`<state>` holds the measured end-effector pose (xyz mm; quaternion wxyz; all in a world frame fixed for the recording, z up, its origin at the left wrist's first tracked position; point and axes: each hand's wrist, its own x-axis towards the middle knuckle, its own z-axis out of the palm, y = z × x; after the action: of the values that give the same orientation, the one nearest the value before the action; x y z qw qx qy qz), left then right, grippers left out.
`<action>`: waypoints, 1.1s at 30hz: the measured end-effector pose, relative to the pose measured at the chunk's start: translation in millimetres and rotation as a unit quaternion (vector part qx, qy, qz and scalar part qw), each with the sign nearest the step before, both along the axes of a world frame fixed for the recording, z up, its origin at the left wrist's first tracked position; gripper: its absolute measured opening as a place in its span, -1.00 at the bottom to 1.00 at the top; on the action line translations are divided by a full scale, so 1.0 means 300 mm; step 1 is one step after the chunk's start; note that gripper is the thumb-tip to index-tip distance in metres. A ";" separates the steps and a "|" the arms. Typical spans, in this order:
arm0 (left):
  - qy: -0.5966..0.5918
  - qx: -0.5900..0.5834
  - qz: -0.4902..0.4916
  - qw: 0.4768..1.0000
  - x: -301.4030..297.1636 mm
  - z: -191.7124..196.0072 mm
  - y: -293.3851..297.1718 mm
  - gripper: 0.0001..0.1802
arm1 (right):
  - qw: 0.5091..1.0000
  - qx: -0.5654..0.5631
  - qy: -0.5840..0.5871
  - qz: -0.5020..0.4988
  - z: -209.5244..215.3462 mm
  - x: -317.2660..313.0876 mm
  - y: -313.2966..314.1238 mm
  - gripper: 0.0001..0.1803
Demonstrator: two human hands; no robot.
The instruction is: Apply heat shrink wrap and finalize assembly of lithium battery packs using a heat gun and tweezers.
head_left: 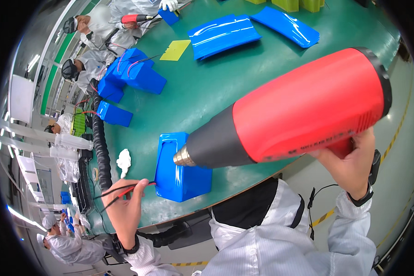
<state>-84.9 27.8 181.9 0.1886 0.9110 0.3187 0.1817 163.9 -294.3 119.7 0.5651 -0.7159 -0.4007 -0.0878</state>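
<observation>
My right hand (349, 165) is wrapped round the handle of a red and black heat gun (303, 106), which fills much of the right side. The gun's metal nozzle reaches over a blue-wrapped battery pack (195, 181) at the table's near edge. That pack stands on the green table (207, 101), its film open around a recess at the left end. Beside it, my left hand (124, 202) pinches red and black wires (129, 190) that lead to the pack. The lower part of the gun's grip is hidden.
Several blue packs with wires (133, 73) stand at the left. Stacked blue film sleeves (223, 34) and a yellow sheet (175, 49) lie farther back. A white crumpled glove or cloth (123, 162) rests near a black corrugated hose (100, 142). Co-workers (94, 37) sit along the table.
</observation>
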 end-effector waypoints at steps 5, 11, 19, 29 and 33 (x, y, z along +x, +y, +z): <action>0.008 0.133 0.006 0.991 0.020 0.012 -0.055 -0.80 | 0.989 0.039 0.139 -0.037 -0.003 -0.053 0.000 -0.41; 0.029 0.141 -0.006 0.990 0.021 0.036 -0.047 -0.81 | 0.997 0.067 -0.011 0.047 -0.064 0.083 0.061 -0.36; 0.036 0.130 -0.003 0.991 0.016 0.032 -0.042 -0.83 | 0.986 0.084 -0.138 0.044 -0.075 0.081 0.121 -0.29; 0.021 0.078 0.013 0.997 0.008 0.024 -0.029 -0.85 | 0.995 -0.005 0.094 0.043 -0.017 -0.043 0.068 -0.38; 0.015 0.076 0.007 0.997 -0.010 0.025 -0.019 -0.83 | 0.997 -0.026 0.070 0.029 -0.008 -0.001 0.052 -0.50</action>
<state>-87.9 22.1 189.5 0.1129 0.9229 0.3134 0.1932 163.6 -278.6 117.5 0.5750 -0.7229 -0.3830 -0.0106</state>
